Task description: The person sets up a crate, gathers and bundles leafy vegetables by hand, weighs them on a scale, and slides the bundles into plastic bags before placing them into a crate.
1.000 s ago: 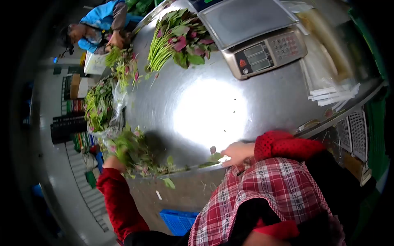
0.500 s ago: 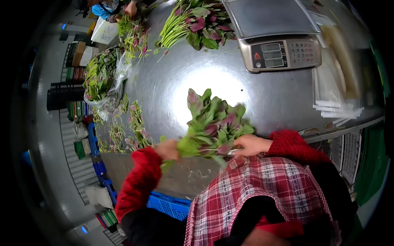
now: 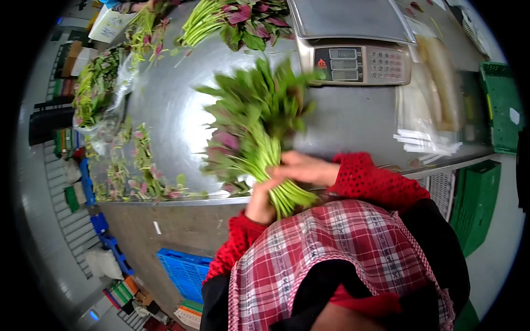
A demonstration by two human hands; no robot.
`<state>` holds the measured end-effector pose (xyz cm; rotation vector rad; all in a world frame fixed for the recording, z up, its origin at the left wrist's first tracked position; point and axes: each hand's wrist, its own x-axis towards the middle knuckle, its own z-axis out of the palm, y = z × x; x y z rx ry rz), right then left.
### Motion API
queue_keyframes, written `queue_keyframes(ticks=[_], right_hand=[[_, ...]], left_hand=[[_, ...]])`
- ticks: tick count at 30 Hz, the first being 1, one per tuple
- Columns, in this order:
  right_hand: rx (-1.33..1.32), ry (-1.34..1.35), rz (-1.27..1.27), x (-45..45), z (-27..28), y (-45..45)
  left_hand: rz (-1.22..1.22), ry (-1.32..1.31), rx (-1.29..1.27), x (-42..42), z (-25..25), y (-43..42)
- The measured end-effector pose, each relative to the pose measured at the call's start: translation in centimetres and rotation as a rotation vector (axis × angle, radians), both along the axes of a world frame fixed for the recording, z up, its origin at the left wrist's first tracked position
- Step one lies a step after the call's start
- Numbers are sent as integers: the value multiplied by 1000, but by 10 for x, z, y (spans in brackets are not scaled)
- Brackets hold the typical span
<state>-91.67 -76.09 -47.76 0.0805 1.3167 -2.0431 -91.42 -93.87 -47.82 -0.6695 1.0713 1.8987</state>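
A bunch of amaranth greens (image 3: 254,116), with green and purple leaves, is upright in front of me at the table's near edge. Its leaves point away and its pale stems come down towards my apron. My left hand (image 3: 261,201) is closed around the stems from the left, low on the bunch. From the right, my right hand (image 3: 305,168) wraps the same stems slightly higher, its fingers meeting the left hand. The leaf tips are smeared by motion. Another pile of amaranth (image 3: 248,22) lies on the steel table (image 3: 176,116) at the back.
A digital scale (image 3: 353,60) stands at the back right, with clear plastic bags (image 3: 425,110) beside it. Loose stems and leaves (image 3: 143,160) litter the left side, near a bag of greens (image 3: 96,88). A blue pallet (image 3: 182,270) is below the edge; a co-worker's hand (image 3: 144,5) shows far left.
The amaranth bunch has turned from lying sideways to upright, leaves away from me. My left hand has moved right onto the stems, and both hands are now together. The view has shifted rightward.
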Motion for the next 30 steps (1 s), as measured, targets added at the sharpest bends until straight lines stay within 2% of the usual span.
queue_keyframes(ticks=[2, 3, 6, 8, 10, 12, 14, 15, 17, 18, 21, 22, 25, 26, 29, 30], right_hand=[[-94, 33, -78, 28, -16, -8], [-159, -86, -114, 28, -20, -12], [-89, 211, -63, 0, 3, -5], [-120, 212, -21, -7, 11, -5], [-172, 103, -84, 2, 10, -4], [-213, -50, -166, 21, -6, 2], [-126, 52, -268, 30, -11, -4], [-119, 43, -265, 29, -11, -2], [-16, 2, -103, 23, -8, 2], [-16, 0, -99, 22, -6, 1], [-37, 10, -102, 24, -1, 1], [-26, -65, -118, 26, 0, 3], [-107, -176, -146, 26, -1, 10], [-166, -219, -156, 26, -3, 10], [-148, -204, -153, 25, -4, 5], [-147, -207, -150, 24, -1, 5]], left_hand=[[37, 65, 64, 25, -24, 7], [-61, 81, -32, 14, -17, 9], [18, 31, 72, -5, 3, 9], [17, 80, 117, -5, 1, 8], [40, 195, -15, 9, 2, 18], [42, 176, 24, 24, -7, 32], [5, 2, 1, 19, 4, 31], [-90, 71, -61, 17, 2, 28], [-362, 413, -227, 16, -32, 7], [-458, 587, -279, 9, -23, 5], [-701, 692, -518, -1, -13, -11], [-697, 718, -529, -2, -9, -14], [-386, 605, -295, 2, -7, -26], [-411, 589, -328, 1, 0, -31], [-269, 508, -255, 4, 7, -28], [-238, 394, -243, 3, 8, -29]])
